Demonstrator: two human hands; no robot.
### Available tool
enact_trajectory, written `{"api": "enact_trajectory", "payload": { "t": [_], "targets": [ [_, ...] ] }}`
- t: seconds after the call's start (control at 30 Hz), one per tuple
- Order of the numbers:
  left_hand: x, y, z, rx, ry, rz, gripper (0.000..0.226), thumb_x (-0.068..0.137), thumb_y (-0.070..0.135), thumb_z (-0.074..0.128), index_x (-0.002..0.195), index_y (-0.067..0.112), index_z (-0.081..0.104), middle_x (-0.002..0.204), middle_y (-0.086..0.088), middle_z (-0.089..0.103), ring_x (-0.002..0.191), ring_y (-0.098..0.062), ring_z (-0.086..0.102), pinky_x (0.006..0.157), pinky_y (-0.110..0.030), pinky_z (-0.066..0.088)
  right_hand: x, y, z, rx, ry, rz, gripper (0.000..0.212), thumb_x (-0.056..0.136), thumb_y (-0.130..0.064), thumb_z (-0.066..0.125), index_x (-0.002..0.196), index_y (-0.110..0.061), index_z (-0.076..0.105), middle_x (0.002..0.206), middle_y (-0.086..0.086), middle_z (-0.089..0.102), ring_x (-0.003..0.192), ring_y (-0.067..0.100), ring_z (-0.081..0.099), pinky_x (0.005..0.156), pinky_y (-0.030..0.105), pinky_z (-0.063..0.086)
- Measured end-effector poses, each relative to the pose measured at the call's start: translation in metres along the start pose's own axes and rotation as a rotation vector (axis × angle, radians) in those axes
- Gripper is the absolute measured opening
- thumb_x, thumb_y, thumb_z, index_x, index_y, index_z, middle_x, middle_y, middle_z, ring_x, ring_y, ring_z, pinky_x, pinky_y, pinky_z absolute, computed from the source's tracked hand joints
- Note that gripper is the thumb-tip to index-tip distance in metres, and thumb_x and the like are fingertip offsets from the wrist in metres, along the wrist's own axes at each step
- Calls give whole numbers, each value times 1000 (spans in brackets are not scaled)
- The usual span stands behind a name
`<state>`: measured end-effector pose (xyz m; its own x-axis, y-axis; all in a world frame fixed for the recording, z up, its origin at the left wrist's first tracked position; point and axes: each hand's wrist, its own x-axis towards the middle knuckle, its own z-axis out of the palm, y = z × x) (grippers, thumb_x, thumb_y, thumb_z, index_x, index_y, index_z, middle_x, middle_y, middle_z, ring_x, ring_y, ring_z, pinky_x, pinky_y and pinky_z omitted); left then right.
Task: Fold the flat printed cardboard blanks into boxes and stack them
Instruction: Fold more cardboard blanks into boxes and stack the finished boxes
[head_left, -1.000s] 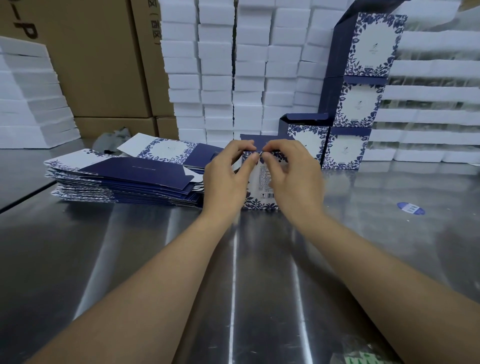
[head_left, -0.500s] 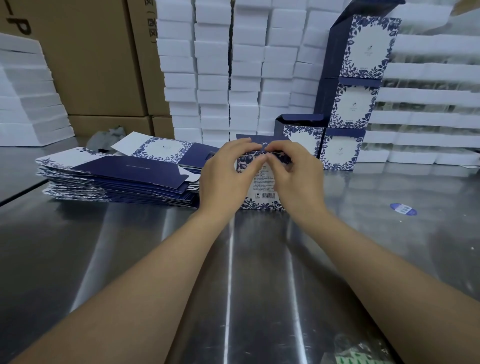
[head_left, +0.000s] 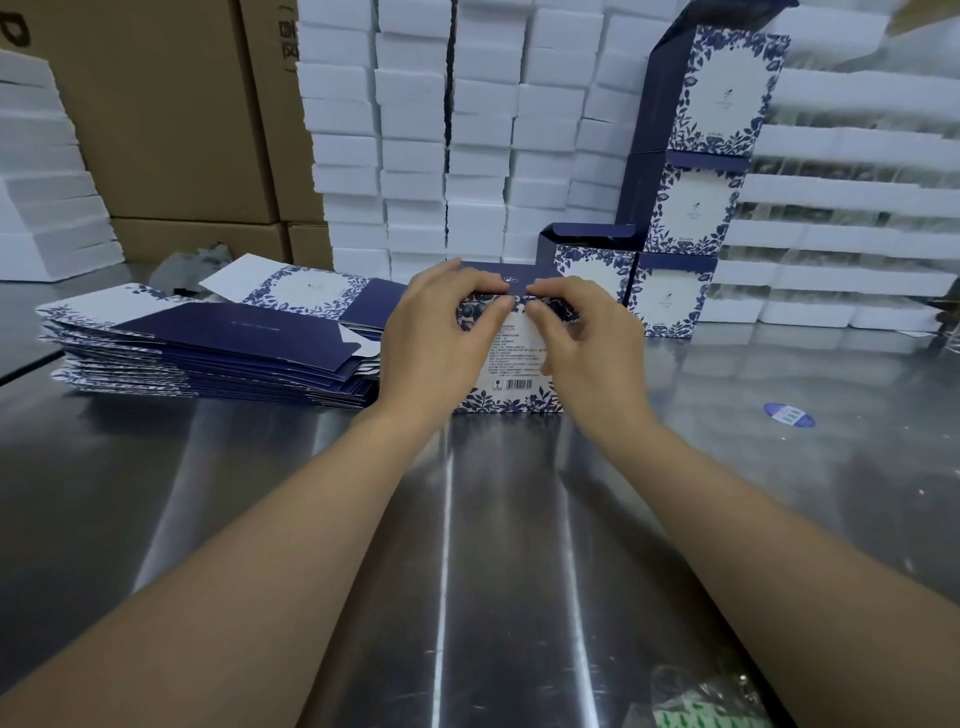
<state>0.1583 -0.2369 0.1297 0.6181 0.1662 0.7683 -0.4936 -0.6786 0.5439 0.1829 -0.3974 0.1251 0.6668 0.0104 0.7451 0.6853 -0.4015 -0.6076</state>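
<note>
We look down on a wide steel table (head_left: 260, 493) that fills the lower view, and behind it rises a wall of white foam blocks (head_left: 478, 130) with brown cartons (head_left: 171, 119) to its left. On the table's left side lies a pile of flat blanks (head_left: 208, 353), dark blue with leaf-printed white panels, fanned a little at the top. At the right, against the foam, we see a tower of folded boxes (head_left: 696, 208) three high, and an open-topped box (head_left: 592, 265) just beside its base. In the middle the box being folded (head_left: 514, 364) stands upright on the table, its barcode face towards us. The left hand (head_left: 436, 332) and the right hand (head_left: 592, 343) meet at its top edge: on each, the fingers curl over the dark blue lid flap and the thumb presses the front face, so both pinch the box. A small blue sticker (head_left: 788, 414) lies on the table well to the right
</note>
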Motion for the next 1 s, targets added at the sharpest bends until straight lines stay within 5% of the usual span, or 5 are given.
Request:
{"api": "enact_trajectory", "payload": {
  "t": [0.23,0.37,0.73,0.9,1.0],
  "targets": [
    [3,1,0,-37,-2,48,15,97,29,74,110,22,80,107,15,74,112,-5,61,99,-18,45,7,1,-6,-75,-57,-22,16,100,-38,66,113,-35,77,99,-19,76,62,8,71,75,46,61],
    [3,1,-6,-58,-10,27,13,97,23,74,109,19,80,100,27,66,105,14,56,93,-1,35,7,5,-13,-166,-69,-69,26,102,-44,63,122,-32,74,115,-15,76,74,14,72,80,44,61],
    [4,12,-8,-29,-55,-32,11,99,25,72,107,22,79,106,12,75,112,-16,65,100,-39,51,13,9,-12,38,-82,46,15,97,-35,74,110,-30,78,95,-19,75,56,8,70,59,17,51],
    [4,9,-11,-119,-59,-106,10,98,26,73,106,27,79,105,17,76,106,-1,66,96,-29,52,5,22,-12,-42,-85,-64,21,106,-35,60,125,-33,68,124,-20,66,81,3,63,76,39,60],
    [1,3,-14,-180,14,-129,9,96,27,77,104,30,74,111,14,73,108,-4,66,95,-28,52,4,25,-7,10,-38,-49,21,105,-34,58,122,-33,70,127,-17,66,85,0,59,75,35,59]
  ]
}}
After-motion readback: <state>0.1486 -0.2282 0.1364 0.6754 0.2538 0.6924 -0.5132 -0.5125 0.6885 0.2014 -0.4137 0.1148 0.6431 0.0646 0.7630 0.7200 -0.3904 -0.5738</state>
